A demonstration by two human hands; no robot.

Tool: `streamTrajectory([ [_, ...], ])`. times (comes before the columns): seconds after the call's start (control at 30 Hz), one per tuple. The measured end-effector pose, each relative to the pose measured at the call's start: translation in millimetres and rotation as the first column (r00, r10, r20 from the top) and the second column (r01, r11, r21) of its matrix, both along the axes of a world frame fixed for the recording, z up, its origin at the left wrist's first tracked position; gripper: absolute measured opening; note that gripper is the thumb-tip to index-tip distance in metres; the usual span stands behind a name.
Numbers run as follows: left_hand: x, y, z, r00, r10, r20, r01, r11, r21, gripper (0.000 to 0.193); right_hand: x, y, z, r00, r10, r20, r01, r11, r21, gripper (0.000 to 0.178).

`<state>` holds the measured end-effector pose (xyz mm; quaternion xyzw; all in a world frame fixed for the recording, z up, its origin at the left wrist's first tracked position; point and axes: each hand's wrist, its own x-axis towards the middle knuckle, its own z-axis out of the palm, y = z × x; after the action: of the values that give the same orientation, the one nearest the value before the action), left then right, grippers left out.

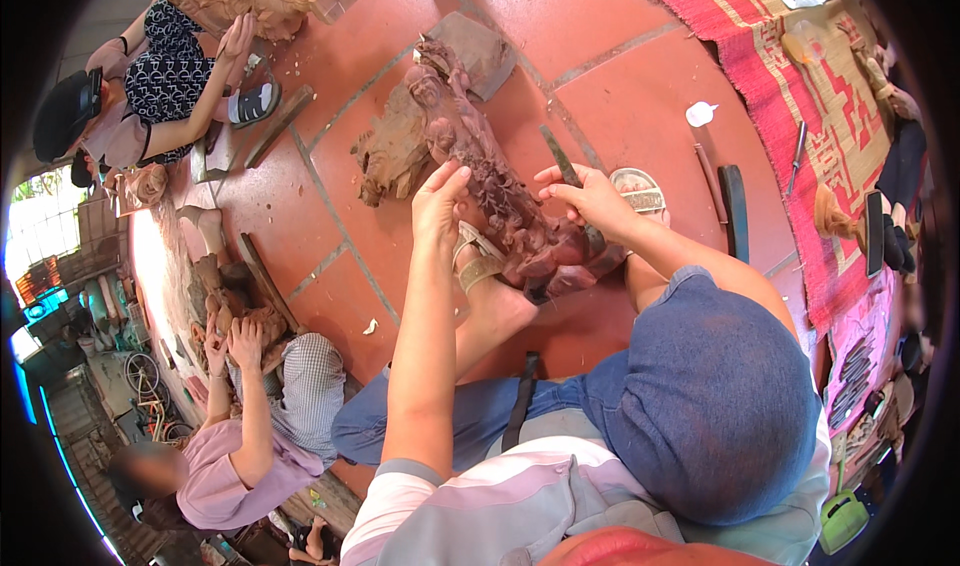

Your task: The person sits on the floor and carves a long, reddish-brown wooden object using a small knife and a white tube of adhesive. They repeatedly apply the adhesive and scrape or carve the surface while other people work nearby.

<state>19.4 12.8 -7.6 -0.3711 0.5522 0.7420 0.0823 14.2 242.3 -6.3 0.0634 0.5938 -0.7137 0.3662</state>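
A reddish-brown carved wooden statue (482,171) lies slanted in front of me, its lower end between my feet. Beside its left edge is my left hand (440,201), fingers curled and thumb drawn in to the fingertips; whatever they pinch, if anything, is too small to make out. On the other side, my right hand (592,201) grips a narrow, dark, flat file-like tool (558,152), which points up and away from me. The tool stands apart from the upper carving. Part of the statue's base is hidden by my right hand and leg.
A rough wood block (390,151) and a grey slab (480,54) lie around the statue's head. Rightward are a round tin (638,191), a white cup (701,114), a dark bar (735,211) and a red mat (745,41). Two people work at carvings on the left.
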Motion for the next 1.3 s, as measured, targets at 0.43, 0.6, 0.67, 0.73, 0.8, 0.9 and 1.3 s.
streamTrajectory([
  [0.43, 2, 8, -1, 0.986, 0.092, -0.143, -0.101, 0.993, -0.058, 0.024, 1, 2, -5, 1.000, -0.025, 0.009, 0.025, 0.999, -0.021, 0.025],
  [0.6, 3, 18, 1, 0.980, 0.066, -0.190, -0.107, 0.970, -0.217, 0.026, 3, 4, -10, 0.999, -0.014, 0.031, 0.014, 1.000, -0.014, 0.024],
  [0.67, 3, 22, 5, 0.973, 0.025, -0.231, -0.092, 0.954, -0.285, 0.026, 4, 5, -13, 0.999, -0.012, 0.037, 0.012, 1.000, -0.017, 0.025],
  [0.73, 0, 19, 8, 0.971, -0.005, -0.238, -0.070, 0.950, -0.303, 0.026, 4, 6, -14, 1.000, -0.021, 0.019, 0.021, 1.000, -0.020, 0.027],
  [0.8, -3, 10, 9, 0.973, -0.045, -0.225, -0.032, 0.945, -0.326, 0.027, 3, 5, -9, 0.999, -0.019, 0.029, 0.020, 0.999, -0.035, 0.027],
  [0.9, -9, 1, 11, 0.972, -0.157, -0.177, 0.085, 0.930, -0.358, 0.025, 3, 5, -6, 0.998, -0.025, 0.055, 0.028, 0.999, -0.046, 0.026],
  [1.3, -19, -10, 9, 0.915, -0.378, -0.141, 0.193, 0.717, -0.670, 0.017, 3, 6, -9, 0.998, -0.032, 0.049, 0.034, 0.998, -0.045, 0.025],
])
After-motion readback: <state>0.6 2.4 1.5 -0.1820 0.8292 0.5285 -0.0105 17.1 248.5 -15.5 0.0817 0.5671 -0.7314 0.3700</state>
